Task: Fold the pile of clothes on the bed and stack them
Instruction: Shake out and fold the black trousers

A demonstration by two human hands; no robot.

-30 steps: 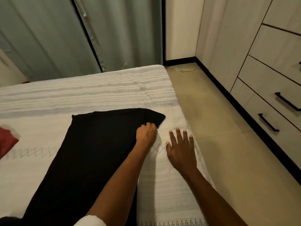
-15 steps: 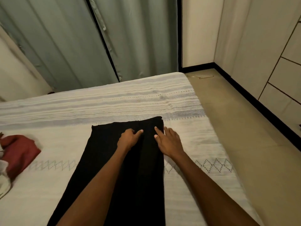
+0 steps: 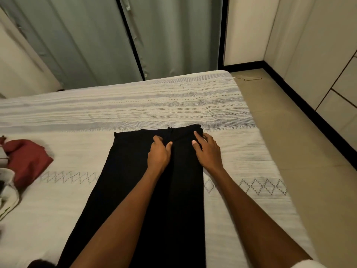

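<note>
Smoothing the black garment flat on the bed

Both hands press its far end to square the fold; left hand (image 3: 158, 154) with fingers bent, holding nothing clearly; right hand (image 3: 207, 150) spread flat; garment (image 3: 123, 171) mid-bed (image 3: 173, 101); red cloth (image 3: 27, 161) waits left.

White-covered bed (image 3: 173, 105) — black garment (image 3: 119, 171) flat, red cloth (image 3: 27, 159) at left

We count one black garment (image 3: 150, 190) on one bed (image 3: 173, 105), one red garment (image 3: 27, 161) at the left, one pale garment (image 3: 8, 192) by it, two hands, and two curtains.
</note>
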